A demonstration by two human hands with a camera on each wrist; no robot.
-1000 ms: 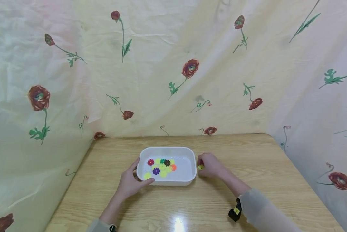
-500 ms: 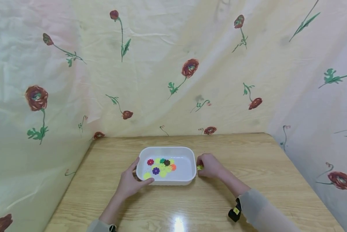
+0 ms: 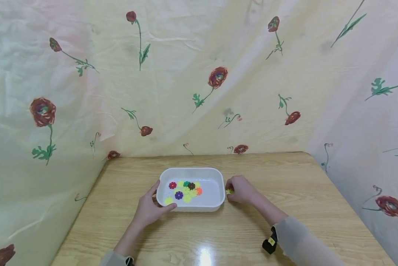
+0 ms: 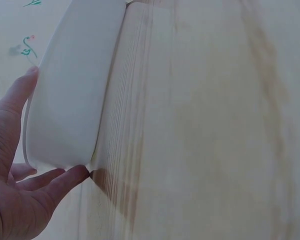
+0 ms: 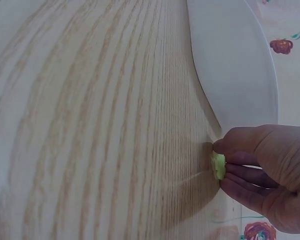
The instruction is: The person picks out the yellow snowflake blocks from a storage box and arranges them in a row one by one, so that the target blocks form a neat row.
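A white plastic basin [image 3: 212, 184] stands on the table with several flower-shaped plastic pieces lying in its left and middle part. Among them are a red piece [image 3: 172, 185], a purple piece [image 3: 179, 195], an orange piece [image 3: 199, 191] and several yellow ones. My left hand [image 3: 149, 208] grips the basin's left end, the thumb along its front and the fingers round the side [image 4: 65, 182]. Just beyond the right end, my right hand [image 3: 240, 189] pinches yellow-green flower pieces [image 5: 219, 166] between thumb and fingertips, low at the table surface. How many it holds I cannot tell.
The wood-grain table [image 3: 199, 236] reaches back to a flower-printed cloth [image 3: 172, 92] that hangs behind and along both sides. A black wrist strap [image 3: 270, 242] sits at the right sleeve.
Almost nothing differs. Both hands keep their hold in the same places, and the view has shifted very slightly.
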